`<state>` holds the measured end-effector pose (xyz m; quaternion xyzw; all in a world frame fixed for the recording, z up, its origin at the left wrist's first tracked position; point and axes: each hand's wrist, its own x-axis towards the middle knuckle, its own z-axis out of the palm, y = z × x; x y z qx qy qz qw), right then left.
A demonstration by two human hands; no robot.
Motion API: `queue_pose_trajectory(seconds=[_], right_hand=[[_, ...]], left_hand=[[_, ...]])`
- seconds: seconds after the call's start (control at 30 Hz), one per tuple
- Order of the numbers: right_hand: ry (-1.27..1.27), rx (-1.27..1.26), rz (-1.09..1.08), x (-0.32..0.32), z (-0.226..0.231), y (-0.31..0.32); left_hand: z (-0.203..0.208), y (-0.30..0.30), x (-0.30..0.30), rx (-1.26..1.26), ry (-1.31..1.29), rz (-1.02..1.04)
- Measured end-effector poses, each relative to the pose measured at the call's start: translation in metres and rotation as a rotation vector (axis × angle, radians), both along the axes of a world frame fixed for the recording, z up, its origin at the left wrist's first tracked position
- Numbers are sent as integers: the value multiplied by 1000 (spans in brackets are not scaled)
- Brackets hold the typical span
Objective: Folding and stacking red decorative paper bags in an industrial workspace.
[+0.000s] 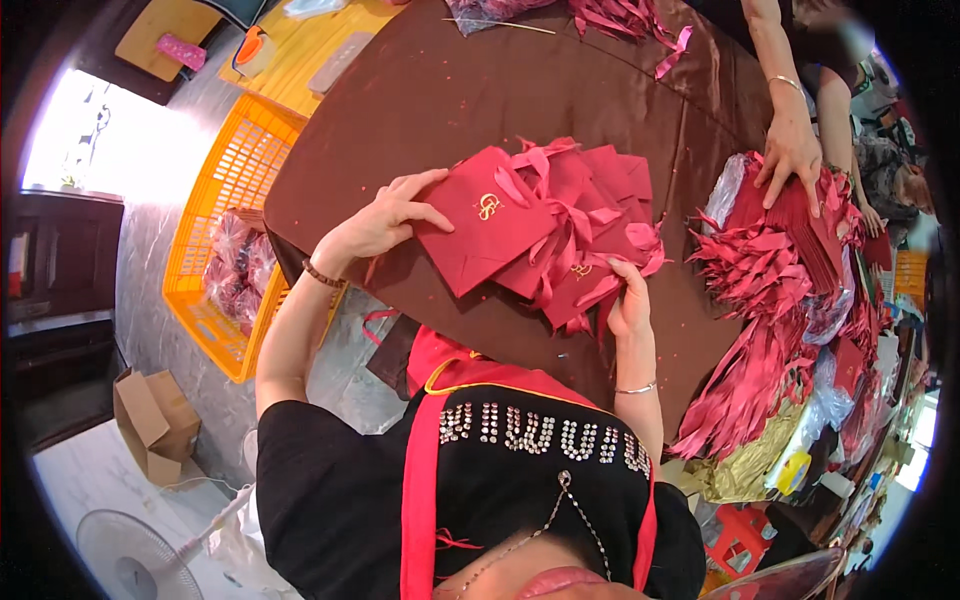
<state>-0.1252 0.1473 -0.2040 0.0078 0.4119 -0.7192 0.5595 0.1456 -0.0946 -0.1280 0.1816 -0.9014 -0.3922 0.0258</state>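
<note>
A heap of small dark-red paper gift bags (622, 182) with pink ribbon bows (575, 225) lies on the brown-covered table (400, 110) in front of me. My left hand (388, 214) grips the left corner of the nearest flat bag (470, 235), which bears a gold emblem. Its fingers and thumb are closed over that edge. At the heap's lower right, my right hand (630, 303) pinches a pink ribbon (600, 292) beside another bag with a gold mark. Part of that bag is hidden by ribbons.
Right, a co-worker's hand (793, 150) rests on stacked red bags (815, 240) with long ribbons (720, 395). More ribbons (625, 25) lie at the table's far edge. Left stand an orange crate (195, 240) with wrapped bundles, a cardboard box (160, 420) and a fan (130, 555).
</note>
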Motion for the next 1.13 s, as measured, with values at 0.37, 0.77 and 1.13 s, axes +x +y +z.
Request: queue_pose_trajectory(seconds=[0.37,0.77,1.13], right_hand=[[29,25,-33,2,-6,0],[20,-12,-29,1,-7,1],[29,36,-27,3,-5,1]], left_hand=[[-29,23,-30,47,137,540],[22,-25,-83,113,278,-135],[-1,-7,-112,-166,-78,-103]])
